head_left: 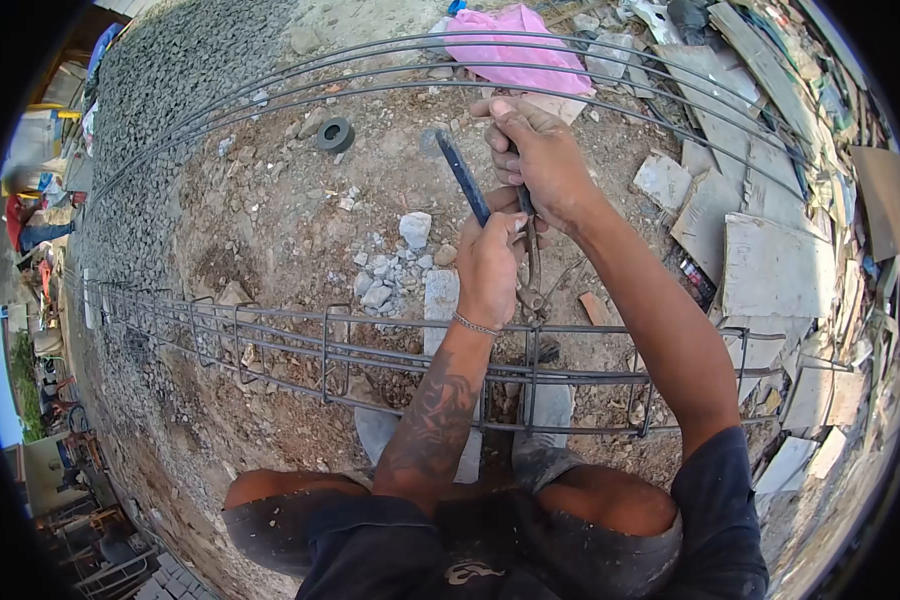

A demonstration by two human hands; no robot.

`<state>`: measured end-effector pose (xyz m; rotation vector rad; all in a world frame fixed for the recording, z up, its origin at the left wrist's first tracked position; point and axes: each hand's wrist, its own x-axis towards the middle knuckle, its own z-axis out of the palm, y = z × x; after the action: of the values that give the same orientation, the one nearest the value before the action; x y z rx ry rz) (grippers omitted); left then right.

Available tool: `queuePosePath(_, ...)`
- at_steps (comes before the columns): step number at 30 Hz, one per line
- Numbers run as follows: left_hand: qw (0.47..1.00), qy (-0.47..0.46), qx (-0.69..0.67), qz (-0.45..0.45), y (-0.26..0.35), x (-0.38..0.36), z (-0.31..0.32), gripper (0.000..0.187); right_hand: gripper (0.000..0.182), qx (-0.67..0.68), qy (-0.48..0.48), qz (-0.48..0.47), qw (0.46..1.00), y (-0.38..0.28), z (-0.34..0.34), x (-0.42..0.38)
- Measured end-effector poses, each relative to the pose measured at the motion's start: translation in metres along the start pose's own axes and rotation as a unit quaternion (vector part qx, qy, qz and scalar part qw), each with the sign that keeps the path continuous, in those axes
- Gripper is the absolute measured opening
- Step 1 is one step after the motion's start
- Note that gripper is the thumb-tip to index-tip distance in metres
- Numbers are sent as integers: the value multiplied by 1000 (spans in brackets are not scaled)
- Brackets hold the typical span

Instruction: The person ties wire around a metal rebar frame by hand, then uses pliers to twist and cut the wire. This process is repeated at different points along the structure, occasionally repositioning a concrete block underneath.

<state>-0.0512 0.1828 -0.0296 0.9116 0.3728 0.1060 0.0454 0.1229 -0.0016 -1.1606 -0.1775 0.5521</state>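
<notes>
upright, both hands (pixel 510 210) clench pincers (pixel 526 250), handles (pixel 462 175) up-left, head down at the rebar cage (pixel 370 355).

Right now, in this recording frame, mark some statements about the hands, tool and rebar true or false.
1. Both hands grip pliers. True.
2. The left hand wears a wrist bracelet. True.
3. The rebar cage stands upright against a wall. False: it lies lengthwise above the dirt ground.
4. A pink cloth lies beyond the far rebars. True.
5. The right hand rests on the knee. False: it holds a pliers handle.
</notes>
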Motion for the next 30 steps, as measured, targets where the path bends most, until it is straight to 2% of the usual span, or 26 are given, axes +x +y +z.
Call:
queuePosePath(4, 997, 3, 68, -27, -8, 15, 0, 16, 35, -58, 21, -3, 998, 5, 0, 5)
queuePosePath(6, 995, 8, 93, -40, -9, 18, 4, 14, 52, -213, 119, -33, 969, 2, 3, 3)
queuePosePath(7, 992, 11, 115, -54, -7, 17, 10, 13, 52, -212, 120, -33, 969, -5, 10, -2)
queuePosePath(8, 985, 51, 159, -31, -8, 14, 19, 16, 53, -328, 162, -50, 929, -12, 19, -9)
queuePosePath(9, 986, 51, 158, -32, -13, 14, 21, 16, 54, -438, 202, -66, 873, -16, 23, -13)
queuePosePath(11, 957, 38, 244, 152, -23, 15, 21, 21, 53, -476, 190, -52, 857, -17, 20, -12)
queuePosePath(12, 957, 36, 243, 153, -24, 16, 22, 21, 52, -511, 177, -40, 840, -17, 19, -10)
queuePosePath(13, 935, 48, 303, 180, -24, 14, 20, 22, 52, -510, 179, -40, 840, -18, 16, -8)
queuePosePath(14, 907, 60, 362, 208, -24, 13, 18, 25, 51, -508, 145, -88, 845, -19, 11, -6)
queuePosePath(15, 906, 59, 363, 210, -21, 11, 19, 25, 52, -505, 109, -135, 845, -22, 8, -7)
queuePosePath(16, 897, 36, 375, 230, -18, 10, 20, 23, 52, -506, 110, -138, 844, -27, 3, -10)
queuePosePath(18, 888, 12, 386, 249, -13, 12, 15, 22, 47, -347, 23, -115, 931, -37, -7, -19)
queuePosePath(19, 943, -105, 294, 116, -7, 21, 7, 20, 47, -349, 24, -115, 930, -37, -10, -21)
queuePosePath(20, 957, -217, 192, -21, -4, 26, 2, 18, 41, -295, 16, -110, 949, -36, -12, -23)
queuePosePath(21, 957, -216, 192, -20, -1, 23, 4, 18, 36, -239, 6, -105, 965, -37, -10, -25)
queuePosePath(22, 947, -207, 243, -35, 4, 24, 8, 16, 36, -241, 3, -109, 964, -39, -6, -24)
queuePosePath(24, 933, -198, 295, -53, 10, 20, 16, 14, 39, -222, 122, -33, 967, -40, 5, -25)
queuePosePath(27, 919, -149, 365, -32, 10, 14, 19, 15, 44, -231, 164, -32, 958, -37, 11, -21)
queuePosePath(28, 934, -194, 301, -16, 8, 16, 13, 14, 44, -229, 163, -33, 959, -38, 11, -21)
queuePosePath(29, 942, -238, 235, 2, 9, 18, 9, 13, 45, -140, 95, -20, 985, -40, 9, -21)
queuePosePath(30, 942, -239, 237, 2, 12, 21, 6, 13, 47, -49, 28, -6, 998, -42, 6, -22)
